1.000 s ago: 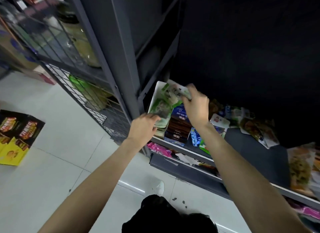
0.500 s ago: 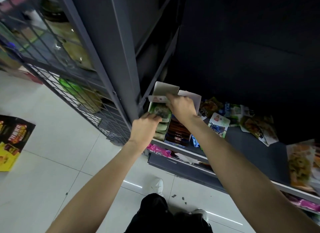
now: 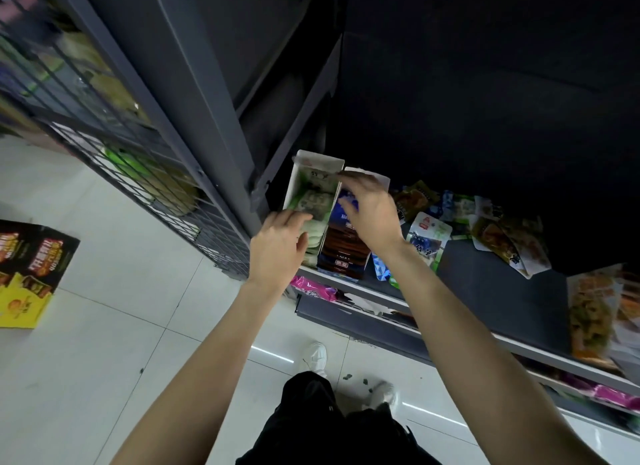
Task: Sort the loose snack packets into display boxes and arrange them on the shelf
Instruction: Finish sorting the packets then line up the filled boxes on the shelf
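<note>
At the shelf's left end, against the upright: two display boxes side by side.
White box (image 3: 300, 173): leftmost, open top, filled with green packets (image 3: 317, 201) stacked front to back.
Blue box (image 3: 346, 250): just right of the white box, touching it; dark brown packets inside.
Left hand (image 3: 278, 248): yours, at the white box's front end; fingers lie on the front green packets. Whether they pinch one or only press, I cannot tell.
Right hand (image 3: 372, 211): yours, over the blue box; fingertips reach across to the top green packet at the white box's back end and appear to pinch its edge.
Loose packets (image 3: 429, 237): scattered along the back of the shelf (image 3: 485, 291), right of the boxes; more lie at the right edge.
Floor: a black and yellow carton (image 3: 27, 274) lies well left of the shelf.
</note>
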Tool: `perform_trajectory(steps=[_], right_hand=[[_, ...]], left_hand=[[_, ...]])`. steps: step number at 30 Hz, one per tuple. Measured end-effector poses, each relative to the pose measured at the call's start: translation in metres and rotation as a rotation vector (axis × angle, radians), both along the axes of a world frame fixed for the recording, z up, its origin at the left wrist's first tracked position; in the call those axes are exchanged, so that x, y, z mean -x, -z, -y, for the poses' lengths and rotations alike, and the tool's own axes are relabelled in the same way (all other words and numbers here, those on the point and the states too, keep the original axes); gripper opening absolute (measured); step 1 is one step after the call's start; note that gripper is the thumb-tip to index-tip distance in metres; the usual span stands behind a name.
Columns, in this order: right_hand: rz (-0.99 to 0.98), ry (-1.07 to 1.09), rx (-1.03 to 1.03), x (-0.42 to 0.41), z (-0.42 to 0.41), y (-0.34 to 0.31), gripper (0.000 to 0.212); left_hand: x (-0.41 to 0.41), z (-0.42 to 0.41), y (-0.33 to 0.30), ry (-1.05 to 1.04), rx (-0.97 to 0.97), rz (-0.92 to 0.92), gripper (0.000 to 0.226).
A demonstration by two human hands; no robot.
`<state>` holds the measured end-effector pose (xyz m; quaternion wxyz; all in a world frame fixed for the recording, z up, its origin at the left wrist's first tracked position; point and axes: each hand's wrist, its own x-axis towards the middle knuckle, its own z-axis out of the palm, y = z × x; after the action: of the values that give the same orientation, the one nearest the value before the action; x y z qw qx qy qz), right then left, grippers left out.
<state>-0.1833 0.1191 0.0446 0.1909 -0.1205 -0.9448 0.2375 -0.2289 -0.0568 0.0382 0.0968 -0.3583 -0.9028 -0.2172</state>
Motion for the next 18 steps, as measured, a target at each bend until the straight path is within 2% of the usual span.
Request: perform_trajectory(steps=[4,7,10,12,15,18], right_hand=[[-0.156,0.158,0.139,-0.081,-0.026,0.002,0.033],[-0.089,0.350,0.193,-0.144,-0.051,0.029,0.034],[0.243,0.411,0.209,-0.180,-0.074,0.064,0.045],[0.472,0.238,0.199,-0.188,-0.082,0.085,0.052],[0.704,0.006,0.083,-0.190,-0.088,0.104,0.052],[0.834,-0.033,0.033,-0.193,-0.093,0.111,0.051]], left_hand=[[-0.040,-0.017,-0.011,0.101,-0.161,-0.016,0.024],[-0.085,-0.052,-0.008,0.264,-0.264,0.091,0.022],[-0.122,-0.092,0.012,0.353,-0.231,0.336,0.028],[-0.138,-0.117,0.030,0.335,-0.122,0.476,0.037],[-0.140,-0.151,0.056,0.184,0.067,0.599,0.053],[-0.130,-0.174,0.077,0.037,0.275,0.634,0.069]])
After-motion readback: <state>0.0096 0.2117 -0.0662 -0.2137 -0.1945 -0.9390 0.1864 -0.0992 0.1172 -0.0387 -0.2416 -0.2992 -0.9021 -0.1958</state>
